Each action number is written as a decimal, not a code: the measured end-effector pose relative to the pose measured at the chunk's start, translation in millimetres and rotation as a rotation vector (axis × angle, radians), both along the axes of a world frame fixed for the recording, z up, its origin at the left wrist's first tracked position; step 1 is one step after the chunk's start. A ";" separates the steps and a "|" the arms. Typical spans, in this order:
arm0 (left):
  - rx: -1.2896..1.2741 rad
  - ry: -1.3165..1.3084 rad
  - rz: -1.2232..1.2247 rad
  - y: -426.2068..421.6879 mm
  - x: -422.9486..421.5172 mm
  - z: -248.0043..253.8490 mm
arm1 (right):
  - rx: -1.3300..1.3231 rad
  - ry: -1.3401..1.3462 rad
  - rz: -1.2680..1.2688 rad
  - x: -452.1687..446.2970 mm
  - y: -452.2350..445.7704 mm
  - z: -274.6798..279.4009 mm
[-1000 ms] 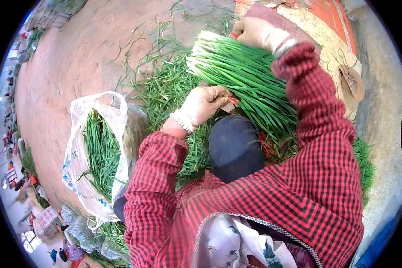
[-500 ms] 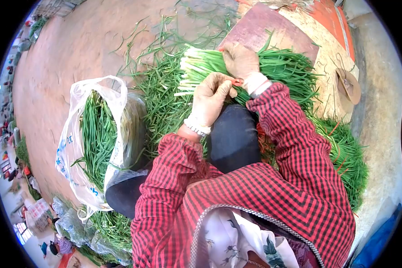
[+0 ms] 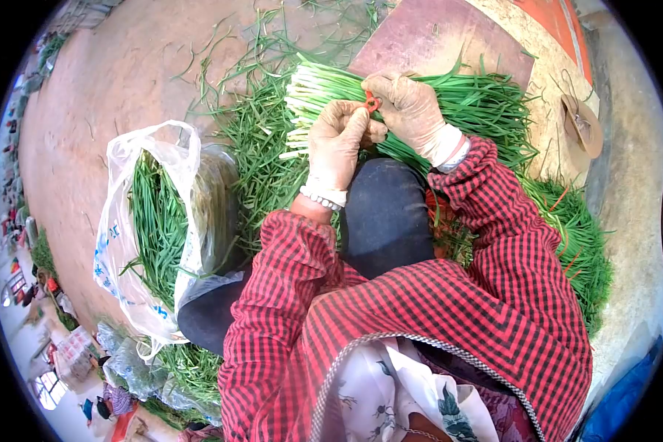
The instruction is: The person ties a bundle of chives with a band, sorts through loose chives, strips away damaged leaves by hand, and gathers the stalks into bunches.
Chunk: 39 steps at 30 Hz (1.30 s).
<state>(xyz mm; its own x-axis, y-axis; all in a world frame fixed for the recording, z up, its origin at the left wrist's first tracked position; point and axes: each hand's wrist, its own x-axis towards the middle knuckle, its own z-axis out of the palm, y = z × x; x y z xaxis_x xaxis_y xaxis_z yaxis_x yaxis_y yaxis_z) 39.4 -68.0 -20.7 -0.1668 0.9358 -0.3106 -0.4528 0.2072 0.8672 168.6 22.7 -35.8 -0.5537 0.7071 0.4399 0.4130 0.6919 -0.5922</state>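
A bundle of garlic chives (image 3: 479,107) lies across my raised knee (image 3: 387,214), pale stem ends to the left and green leaves to the right. Around its stems runs a red tie (image 3: 373,102), looped at the top. My gloved left hand (image 3: 339,140) pinches the tie from the near left side. My gloved right hand (image 3: 407,110) grips the tie from the right, thumb and forefinger together, its palm over the bundle. The underside of the bundle is hidden.
Loose chive leaves (image 3: 261,140) litter the floor beyond my knee. A white plastic bag (image 3: 114,214) full of chives stands at left. Tied bundles (image 3: 578,258) lie at right, near a round tan disc (image 3: 583,127). A reddish board (image 3: 442,40) lies ahead.
My right hand has come from the far side of the bundle to the red tie. The tie now stands up as a loop between both hands.
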 end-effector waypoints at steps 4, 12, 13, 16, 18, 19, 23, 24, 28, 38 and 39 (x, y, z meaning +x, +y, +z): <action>0.001 0.010 0.042 0.9 3.8 -1.0 | 0.002 -0.007 0.000 -1.5 -0.6 0.6; -0.157 0.181 0.035 17.7 1.8 7.0 | -0.161 -0.026 0.095 8.7 5.4 6.8; -0.176 0.223 0.023 19.7 1.3 7.1 | -0.160 -0.026 0.095 9.0 6.1 9.1; -0.217 0.196 0.019 25.8 -0.9 10.0 | -0.229 0.012 0.110 8.4 5.8 15.1; -0.220 0.198 0.015 28.3 0.7 12.7 | -0.243 -0.025 0.090 5.9 6.8 13.4; -0.226 0.199 0.013 29.0 0.4 13.7 | -0.240 -0.023 0.094 4.1 8.0 10.6; -0.218 0.227 -0.030 18.7 -2.2 7.5 | -0.135 -0.128 -0.009 -2.5 9.0 8.5; -0.130 0.163 -0.026 14.0 -2.3 3.2 | -0.293 -0.008 -0.053 -2.5 11.0 2.2; 0.028 0.117 0.026 -6.1 -5.2 14.1 | -0.488 0.168 -0.091 2.8 14.8 -4.2; 0.509 1.404 -0.313 46.7 -77.2 31.3 | -0.288 0.061 -0.109 0.5 8.7 -1.0; 0.512 1.382 -0.392 49.1 -78.1 32.2 | -0.282 0.053 -0.113 0.0 8.5 -1.3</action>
